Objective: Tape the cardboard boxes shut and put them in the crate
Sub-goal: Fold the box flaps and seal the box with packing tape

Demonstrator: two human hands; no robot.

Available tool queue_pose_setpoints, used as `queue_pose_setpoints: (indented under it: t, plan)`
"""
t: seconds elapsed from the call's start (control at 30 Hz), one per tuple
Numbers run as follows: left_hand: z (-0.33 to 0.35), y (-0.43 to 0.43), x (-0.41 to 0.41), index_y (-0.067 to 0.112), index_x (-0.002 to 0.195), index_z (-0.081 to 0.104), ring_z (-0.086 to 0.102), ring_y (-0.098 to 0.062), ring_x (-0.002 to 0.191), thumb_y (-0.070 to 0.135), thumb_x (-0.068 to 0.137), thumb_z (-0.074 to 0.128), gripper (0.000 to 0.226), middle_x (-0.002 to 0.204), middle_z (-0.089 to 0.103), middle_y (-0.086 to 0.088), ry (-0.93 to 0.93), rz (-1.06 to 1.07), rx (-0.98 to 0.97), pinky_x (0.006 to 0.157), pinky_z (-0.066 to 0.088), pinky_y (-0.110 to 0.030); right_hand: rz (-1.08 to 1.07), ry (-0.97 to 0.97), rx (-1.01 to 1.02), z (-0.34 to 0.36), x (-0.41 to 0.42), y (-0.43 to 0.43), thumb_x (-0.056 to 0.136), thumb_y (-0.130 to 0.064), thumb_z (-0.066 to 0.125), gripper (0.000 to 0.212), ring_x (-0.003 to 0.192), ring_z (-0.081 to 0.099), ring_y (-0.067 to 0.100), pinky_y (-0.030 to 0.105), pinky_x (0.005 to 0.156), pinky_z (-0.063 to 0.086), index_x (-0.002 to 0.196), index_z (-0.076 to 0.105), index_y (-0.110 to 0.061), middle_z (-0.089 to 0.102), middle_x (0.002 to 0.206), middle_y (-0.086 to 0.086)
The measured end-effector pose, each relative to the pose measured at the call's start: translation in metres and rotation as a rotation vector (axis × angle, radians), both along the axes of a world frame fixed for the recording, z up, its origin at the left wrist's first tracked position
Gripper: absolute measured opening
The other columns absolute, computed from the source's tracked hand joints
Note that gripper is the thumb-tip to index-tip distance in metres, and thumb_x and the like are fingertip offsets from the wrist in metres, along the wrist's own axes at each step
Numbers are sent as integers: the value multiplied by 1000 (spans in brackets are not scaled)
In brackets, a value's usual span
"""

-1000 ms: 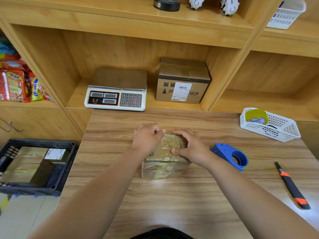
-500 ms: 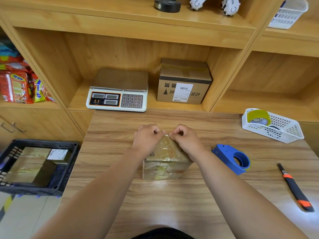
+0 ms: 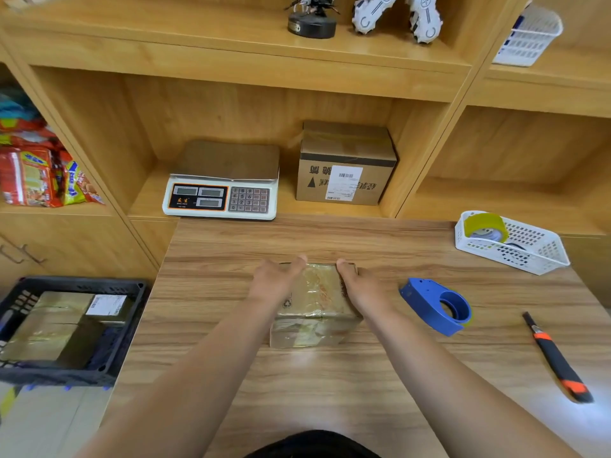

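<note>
— Both hands lie palm-down on the small cardboard box [image 3: 314,292]. The left hand [image 3: 274,284] covers its left top edge and the right hand [image 3: 362,287] its right. Fingers reach flat toward the far edge, pressing, curled round nothing I can see.

— Where is that box?

— Mid-worktop [image 3: 330,385], straight ahead. Glossy tape covers its top and wraps down the near face, so I'd judge it sealed or nearly so, with the strip being smoothed down.

— What's left?

— Getting it into the black crate [image 3: 82,281], which sits left of the box and lower than the worktop. Two taped boxes seem to lie in there, a labelled box [image 3: 62,304] and a plain box [image 3: 39,338]. One brown box [image 3: 344,173] stands on the shelf beyond, beside one scale [image 3: 224,190]. Whether it needs taping I can't tell.

— Tools?

— One blue tape dispenser [image 3: 439,305] just right of the box. One yellowish tape roll [image 3: 484,226] in a white basket [image 3: 535,256] farther right. One orange-and-black knife [image 3: 555,358] right and nearer.
</note>
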State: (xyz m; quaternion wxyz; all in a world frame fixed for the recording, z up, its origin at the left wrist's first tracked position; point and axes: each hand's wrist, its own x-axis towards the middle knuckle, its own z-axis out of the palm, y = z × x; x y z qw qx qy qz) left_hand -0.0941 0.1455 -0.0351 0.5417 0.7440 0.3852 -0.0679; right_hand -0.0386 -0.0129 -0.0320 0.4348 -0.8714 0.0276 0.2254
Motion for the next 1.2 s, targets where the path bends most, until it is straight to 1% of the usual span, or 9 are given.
queue_pose_setpoints:
  t: [0.17,0.33,0.43,0.5,0.63,0.73,0.87,1.07,1.2]
  plan:
    - [10,-6,-9,31,142,32,45,-26,127,79,59,57,99,145,41,0,-205,1,-131,103,40,-49,-97,-226,156,10,-7,0,89,-52,52,36,89,60,16,28,70,43,94,62,-17,64,88,-8]
    - [-6,-4,-24,37,145,26,47,-24,127,70,66,64,94,147,38,2,-262,-52,-86,102,42,-49,-93,-220,306,-3,-25,-6,88,-37,61,31,93,49,-12,9,73,36,117,56,-28,53,105,-26]
    - [-27,-8,-42,38,145,24,49,-10,122,56,67,75,95,143,43,7,-239,-104,-127,93,41,-26,-113,-192,315,-26,-42,-12,85,-28,65,31,105,50,-3,14,84,36,114,56,-24,53,111,-19]
    - [-39,-13,-52,45,141,25,56,13,99,47,58,80,100,127,53,19,-255,-130,-194,74,43,-7,-103,-224,257,-42,-51,-17,81,-23,70,30,108,49,6,9,83,34,108,56,-21,51,111,-10]
    - [-64,-17,-68,75,107,26,60,5,100,41,50,82,86,118,59,17,-242,-182,-152,74,46,-12,13,-257,144,-69,-69,-19,71,-15,80,56,108,43,9,8,89,34,117,47,-17,37,108,-15]
    - [-76,-15,-75,69,118,25,55,-3,114,28,59,86,94,125,55,13,-278,-230,-127,90,47,-21,85,-262,103,-83,-77,-18,63,-16,85,84,117,38,12,25,103,34,133,39,-9,34,119,-5]
    - [-81,-14,-75,55,134,22,46,-2,123,24,61,87,102,133,46,15,-293,-229,-166,100,43,-28,62,-238,71,-90,-74,-11,55,-29,87,108,122,27,8,23,105,26,143,27,-10,34,131,-1]
    - [-87,-12,-71,55,130,11,38,2,121,13,68,81,102,127,34,30,-285,-242,-133,92,34,-8,65,-313,6,-93,-68,-6,61,-28,83,95,123,33,14,34,107,30,141,35,-15,44,127,-2]
    - [-82,-5,-65,28,148,11,36,-11,131,16,66,77,106,141,34,6,-255,-290,-132,108,36,-33,-77,-338,26,-97,-60,2,69,-24,81,74,118,41,16,32,102,35,132,44,-9,47,121,1]
